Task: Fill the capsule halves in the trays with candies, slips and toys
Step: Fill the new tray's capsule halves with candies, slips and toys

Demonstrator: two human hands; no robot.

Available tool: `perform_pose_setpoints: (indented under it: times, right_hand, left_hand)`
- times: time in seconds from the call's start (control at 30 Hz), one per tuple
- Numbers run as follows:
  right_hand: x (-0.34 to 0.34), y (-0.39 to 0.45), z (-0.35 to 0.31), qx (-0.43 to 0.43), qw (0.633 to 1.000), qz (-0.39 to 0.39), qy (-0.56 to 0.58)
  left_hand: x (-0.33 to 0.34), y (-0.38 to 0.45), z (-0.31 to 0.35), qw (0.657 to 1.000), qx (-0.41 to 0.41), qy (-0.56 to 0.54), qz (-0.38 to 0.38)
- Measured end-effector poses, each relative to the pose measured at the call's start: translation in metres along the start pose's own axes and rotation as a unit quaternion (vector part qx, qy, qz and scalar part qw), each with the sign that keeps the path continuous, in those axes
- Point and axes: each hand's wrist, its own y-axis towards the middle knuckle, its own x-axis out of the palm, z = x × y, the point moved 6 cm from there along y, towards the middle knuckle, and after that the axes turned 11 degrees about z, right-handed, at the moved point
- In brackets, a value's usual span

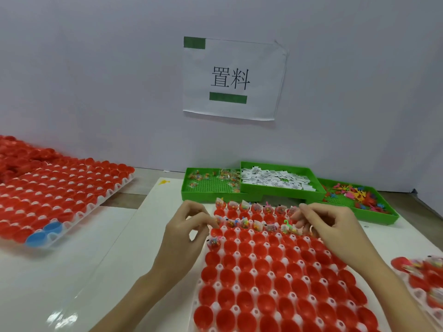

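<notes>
Capsule halves (261,279) mostly sit empty; left hand (189,226) pinches a candy packet (218,221), right hand (328,226)'s grip curls, contents unclear. Best drop one per cup, row by row.

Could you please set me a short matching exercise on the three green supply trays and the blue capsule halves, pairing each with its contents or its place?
Things:
1. left green tray
2. middle green tray
3. right green tray
4. blue capsule halves

Descriptions:
A. white printed slips
B. near corner of the far-left capsule tray
C. small bags of candies
D. bright plastic toys

Pairs: 1-C, 2-A, 3-D, 4-B
</notes>
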Motion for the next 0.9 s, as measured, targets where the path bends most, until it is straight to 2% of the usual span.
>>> perform_pose_setpoints:
  times: [0.1,0.3,0.43,0.63,0.8,0.9]
  right_hand:
    - [0.006,0.008,-0.012,-0.029,0.998,0.033,-0.042]
    - [0.045,0.067,-0.017,-0.093,0.972,-0.020,-0.214]
    - [0.073,0.118,0.007,-0.042,0.940,-0.071,-0.330]
    - [0.085,0.151,0.045,0.067,0.896,-0.124,-0.421]
    - [0.085,0.161,0.051,0.098,0.897,-0.125,-0.413]
    - [0.081,0.162,0.054,0.100,0.912,-0.102,-0.385]
  left_hand:
    - [-0.005,0.000,-0.005,1.000,-0.015,-0.001,0.026]
    - [-0.016,0.006,-0.011,0.997,-0.039,-0.052,0.043]
    - [-0.013,0.003,0.004,0.999,0.020,-0.039,0.019]
    - [-0.002,-0.008,0.014,0.991,0.126,0.031,-0.043]
    - [0.002,-0.010,0.018,0.984,0.160,0.048,-0.064]
    - [0.003,-0.011,0.017,0.984,0.156,0.054,-0.074]
